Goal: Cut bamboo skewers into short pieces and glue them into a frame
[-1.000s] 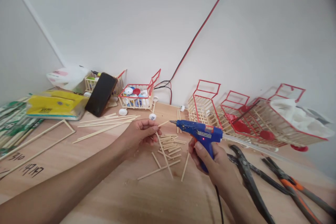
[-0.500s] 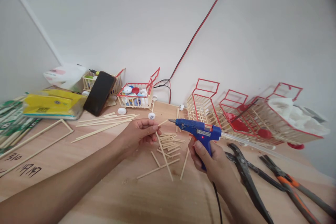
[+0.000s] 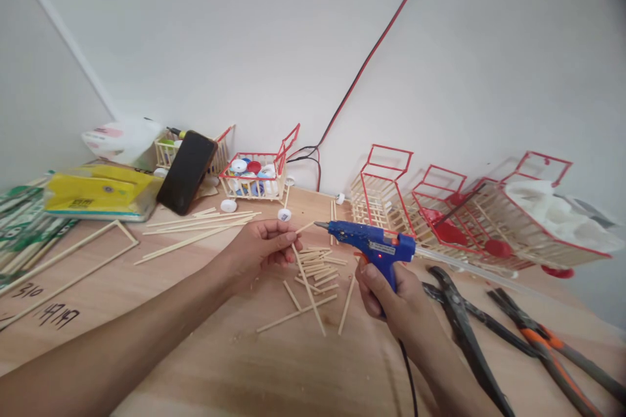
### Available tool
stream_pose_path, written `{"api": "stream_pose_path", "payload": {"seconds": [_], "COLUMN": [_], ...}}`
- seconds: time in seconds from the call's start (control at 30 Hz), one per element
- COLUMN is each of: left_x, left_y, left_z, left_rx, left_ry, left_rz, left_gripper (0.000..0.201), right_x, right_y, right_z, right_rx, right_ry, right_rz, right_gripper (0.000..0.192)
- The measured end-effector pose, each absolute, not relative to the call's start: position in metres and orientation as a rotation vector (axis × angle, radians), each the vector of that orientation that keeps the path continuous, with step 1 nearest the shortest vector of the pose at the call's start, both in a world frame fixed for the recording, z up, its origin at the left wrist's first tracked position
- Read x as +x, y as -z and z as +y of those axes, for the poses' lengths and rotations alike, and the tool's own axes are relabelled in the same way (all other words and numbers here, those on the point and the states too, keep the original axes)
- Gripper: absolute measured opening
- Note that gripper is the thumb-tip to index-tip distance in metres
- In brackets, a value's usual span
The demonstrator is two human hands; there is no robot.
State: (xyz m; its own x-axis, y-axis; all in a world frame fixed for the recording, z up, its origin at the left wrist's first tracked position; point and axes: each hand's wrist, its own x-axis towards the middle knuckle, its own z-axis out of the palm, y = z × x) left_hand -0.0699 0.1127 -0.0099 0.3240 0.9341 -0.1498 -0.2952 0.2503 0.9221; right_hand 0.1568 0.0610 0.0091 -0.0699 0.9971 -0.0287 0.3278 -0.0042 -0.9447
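My left hand (image 3: pixel 274 244) pinches thin wooden sticks between thumb and fingers. One long stick (image 3: pixel 309 293) slants down from the fingertips toward the table; a shorter stick (image 3: pixel 306 229) points up and right, its end close to the nozzle. Whether the two are joined is hidden by the fingers. My right hand (image 3: pixel 391 287) is wrapped around the handle of a blue hot glue gun (image 3: pixel 362 234), which has a red light showing and a clear glue stick (image 3: pixel 454 262) out of its back. Beneath my hands, several cut short sticks (image 3: pixel 317 268) lie on the wooden table (image 3: pixel 274 374).
Small stick-built carts stand along the wall, one filled with bottle caps (image 3: pixel 253 176), others on the right (image 3: pixel 381 199). Pliers (image 3: pixel 460 319) and orange-handled cutters (image 3: pixel 533 332) lie at right. A phone (image 3: pixel 186 172), yellow packet (image 3: pixel 100 190) and rectangular stick frame (image 3: pixel 73 249) occupy the left.
The scene has shifted very slightly in view. Both hands keep the same grip, and the nozzle stays near the tip of the shorter stick.
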Motion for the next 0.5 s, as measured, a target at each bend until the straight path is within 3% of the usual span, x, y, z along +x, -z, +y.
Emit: {"api": "stream_pose_path", "payload": {"seconds": [0.5], "left_x": [-0.0699], "left_y": [0.0063], "left_z": [0.1105], "left_rx": [0.929], "left_ry": [-1.017], "left_rz": [0.854], "left_gripper": [0.022], "right_x": [0.1555], "right_y": [-0.0138], "right_z": [0.0594], "right_rx": [-1.47], "right_ry": [-1.062], "right_rz": [-1.542], "right_gripper": [0.055]}}
